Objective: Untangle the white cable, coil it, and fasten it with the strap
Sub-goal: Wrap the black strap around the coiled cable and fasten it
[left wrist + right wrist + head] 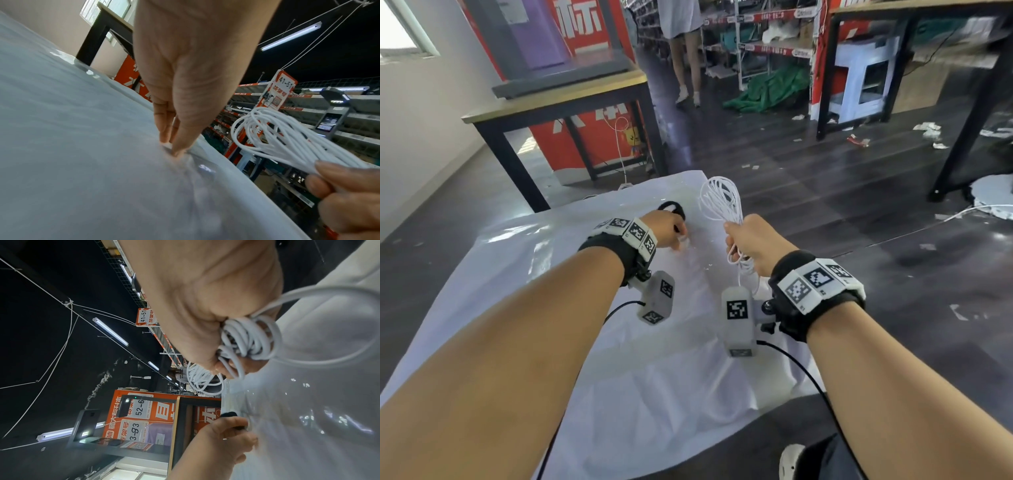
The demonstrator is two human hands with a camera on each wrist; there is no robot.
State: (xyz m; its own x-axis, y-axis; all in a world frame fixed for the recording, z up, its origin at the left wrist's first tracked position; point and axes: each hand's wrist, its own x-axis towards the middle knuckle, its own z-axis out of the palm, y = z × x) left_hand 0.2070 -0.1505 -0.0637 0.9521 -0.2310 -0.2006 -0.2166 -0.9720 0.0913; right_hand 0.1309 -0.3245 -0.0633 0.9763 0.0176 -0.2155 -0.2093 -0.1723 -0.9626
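The right hand (751, 240) is closed in a fist round the middle of the coiled white cable (720, 198), holding it up in the air above the right edge of the white-covered bench (524, 274). The coil's long loops stand up and away from the fist on the far side, and shorter loops with a loose strand hang out below it, nearer the wrist. From the right wrist view the strands are bunched tight between fingers (230, 369) and palm.

The left hand (666, 228) reaches down to the bench top to the left of the coil. Its fingertips (179, 149) are drawn together and press on the glossy cover, pinching at something small and pale there; what it is cannot be made out. The black strap (671, 207) lies curled in a loop on the bench just beyond this hand, touching or partly hidden under its knuckles.
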